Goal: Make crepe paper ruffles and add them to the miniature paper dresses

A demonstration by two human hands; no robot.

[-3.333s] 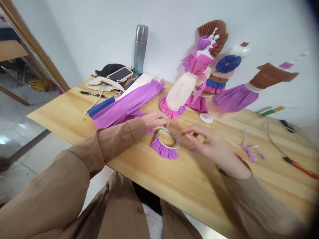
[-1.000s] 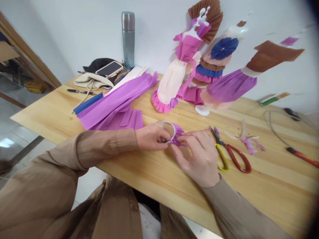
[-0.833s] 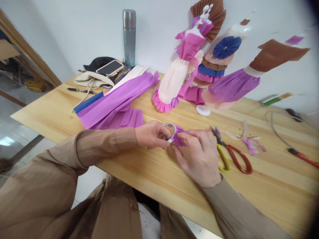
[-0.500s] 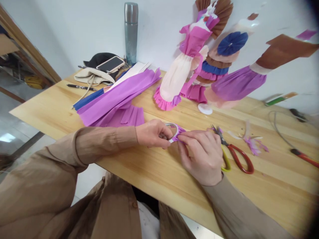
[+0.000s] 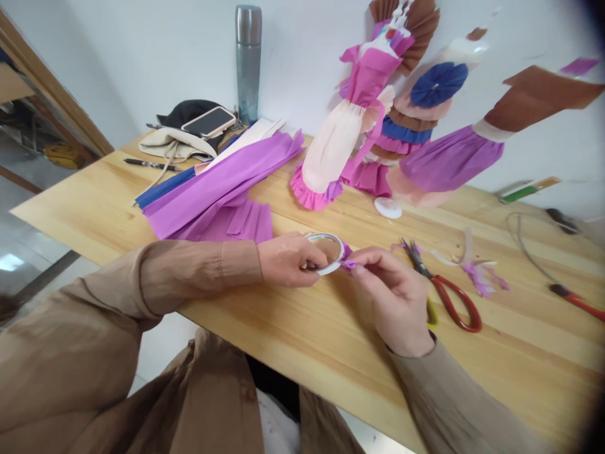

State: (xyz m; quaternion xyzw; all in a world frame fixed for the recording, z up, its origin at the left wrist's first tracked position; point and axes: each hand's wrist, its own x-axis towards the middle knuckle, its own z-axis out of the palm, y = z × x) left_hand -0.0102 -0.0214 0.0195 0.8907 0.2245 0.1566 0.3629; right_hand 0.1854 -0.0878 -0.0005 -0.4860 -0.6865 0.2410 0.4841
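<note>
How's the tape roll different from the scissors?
The tape roll is a whitish ring; the scissors have dark blades and red and yellow handles. The left hand holds the tape roll, while the scissors lie on the wooden table. Both have holes: the tape roll's middle and the scissors' red handle.

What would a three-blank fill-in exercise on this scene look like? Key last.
1. The left hand grips the ring; the right hand pinches its frill, coloured ____.
2. The scissors have one red handle and one ____ handle.
3. Behind the upright flask rises the pale ____.

Missing words: purple; yellow; wall.
</note>
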